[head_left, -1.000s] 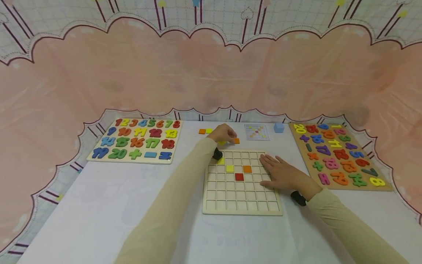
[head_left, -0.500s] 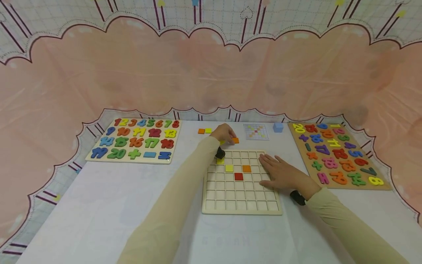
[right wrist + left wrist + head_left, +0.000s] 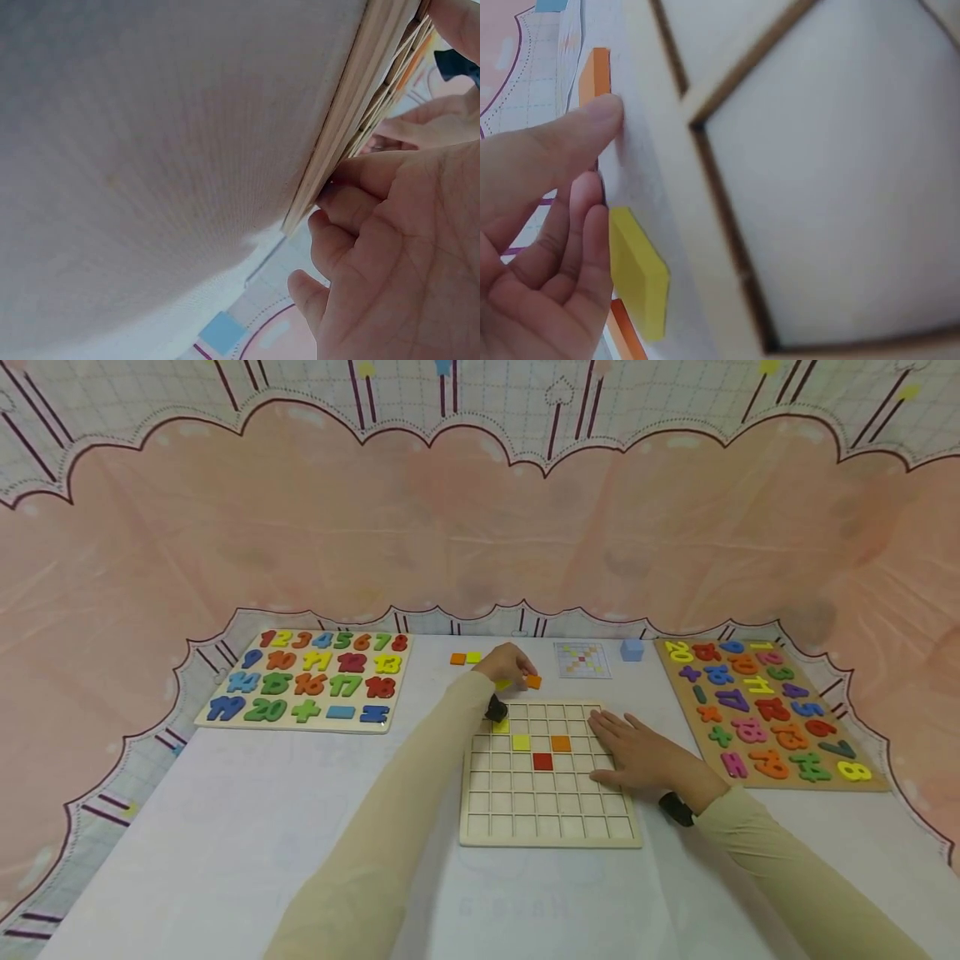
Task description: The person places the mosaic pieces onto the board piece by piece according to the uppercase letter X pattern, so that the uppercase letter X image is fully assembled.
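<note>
Orange tile point(image 3: 533, 682) sits just past far edge of grid board point(image 3: 551, 803), left hand point(image 3: 506, 662) pinches it at the fingertips; yellow tile point(image 3: 640, 274) beside that hand; right hand point(image 3: 648, 760) lies flat, fingers spread on board's right edge; pattern card point(image 3: 582, 661) and blue block point(image 3: 632, 650) farther right on desk point(image 3: 225, 827)

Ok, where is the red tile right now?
In the head view, the red tile lies in the grid board, left of the right hand, one row nearer the person than its neighbouring yellow tile and orange tile.
</note>
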`<state>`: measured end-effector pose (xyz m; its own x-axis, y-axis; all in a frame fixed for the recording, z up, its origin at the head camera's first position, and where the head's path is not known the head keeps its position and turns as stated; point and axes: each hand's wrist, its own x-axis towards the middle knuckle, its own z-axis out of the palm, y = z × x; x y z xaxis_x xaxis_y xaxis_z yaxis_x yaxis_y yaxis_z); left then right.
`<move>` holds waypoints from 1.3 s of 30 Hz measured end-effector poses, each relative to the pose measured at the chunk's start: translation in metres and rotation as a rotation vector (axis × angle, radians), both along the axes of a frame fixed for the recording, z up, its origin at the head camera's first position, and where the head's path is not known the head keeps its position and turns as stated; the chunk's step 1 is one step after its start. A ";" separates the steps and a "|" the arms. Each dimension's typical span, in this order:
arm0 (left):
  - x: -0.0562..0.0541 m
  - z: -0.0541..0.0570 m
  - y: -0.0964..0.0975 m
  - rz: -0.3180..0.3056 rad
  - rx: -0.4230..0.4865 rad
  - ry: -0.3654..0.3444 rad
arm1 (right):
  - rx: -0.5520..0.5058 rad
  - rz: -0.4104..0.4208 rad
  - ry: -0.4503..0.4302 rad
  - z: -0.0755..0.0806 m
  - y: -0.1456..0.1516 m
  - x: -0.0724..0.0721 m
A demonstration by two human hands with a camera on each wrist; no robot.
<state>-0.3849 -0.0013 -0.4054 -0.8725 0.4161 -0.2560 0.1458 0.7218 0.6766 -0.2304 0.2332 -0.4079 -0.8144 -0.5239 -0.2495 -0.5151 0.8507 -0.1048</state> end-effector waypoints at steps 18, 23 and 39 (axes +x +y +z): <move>0.003 0.007 -0.006 -0.038 0.030 0.027 | -0.005 -0.001 -0.007 0.000 0.000 -0.002; 0.004 0.012 -0.007 -0.052 0.075 0.038 | -0.007 -0.006 -0.015 0.000 0.000 -0.002; 0.047 0.013 0.011 -0.192 0.144 0.038 | 0.006 0.007 0.003 0.000 0.001 -0.002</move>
<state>-0.3377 0.0101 -0.3921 -0.7816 0.6054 -0.1507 0.2983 0.5748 0.7620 -0.2320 0.2339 -0.4079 -0.8116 -0.5277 -0.2508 -0.5211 0.8479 -0.0979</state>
